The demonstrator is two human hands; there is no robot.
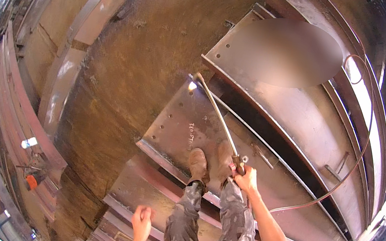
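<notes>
My right hand (246, 179) is wrapped round the handle of a cutting torch (221, 120). Its long metal tube slants up and left to a bent head over the corner of the steel beam (168, 128) beneath my boots. A bright glow shows on the steel just under the torch head, near a row of round holes. Chalk marks run across the same plate. My left hand (142, 217) hangs beside my left leg, away from the torch, its fingers loosely curled in with nothing visible in them. A bracelet circles that wrist.
A reddish hose (310, 203) loops over the beams on the right. Dark gaps separate neighbouring beams. A short metal bar (262, 157) and a T-shaped metal piece (338, 167) lie on them. Brown ground (132, 56) is lower left; more beams (25, 110) and an orange object (31, 181) lie beyond.
</notes>
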